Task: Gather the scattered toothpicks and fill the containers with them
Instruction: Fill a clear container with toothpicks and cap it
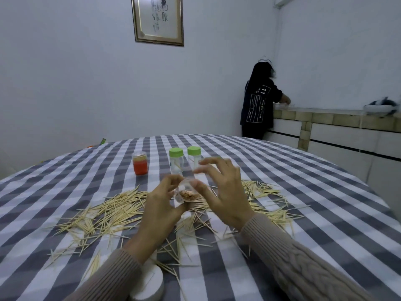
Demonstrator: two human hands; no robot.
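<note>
Many wooden toothpicks (112, 211) lie scattered over the checked tablecloth (303, 192). My left hand (160, 211) grips a small clear container (187, 193), tilted with its mouth toward me and toothpick ends showing inside. My right hand (221, 187) hovers just right of it, fingers spread and loosely bent, thumb by the container's rim. Behind my hands stand two clear jars with green lids (176, 162) (194, 157) and an orange jar (140, 162).
A white round object (149, 285) sits at the near table edge under my left forearm. A person in dark clothes (258, 103) stands at a tiled counter (325, 120) at the far right. A framed picture (158, 20) hangs on the wall.
</note>
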